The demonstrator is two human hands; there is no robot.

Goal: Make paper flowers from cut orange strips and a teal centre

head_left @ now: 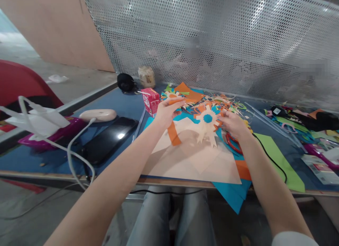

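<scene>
My right hand (233,123) pinches the edge of a cream paper rosette (202,117), which has a notched rim, a blue centre and two forked tails. Orange paper shows behind its rim. To the left, my left hand (167,112) has its fingers closed around a small orange paper piece (174,101); its shape is partly hidden. Just behind that hand lies another rosette-like paper piece. An orange paper strip (174,133) lies below the left hand on a cream paper sheet (169,165). Beside my right wrist are red scissor handles (233,141).
Coloured paper scraps (225,104) pile up behind the hands. A pink drink carton (150,102), a black phone (109,139) and a white cable (71,154) are on the left. Green paper (283,165) lies right. A perforated metal panel (169,30) borders the table's back.
</scene>
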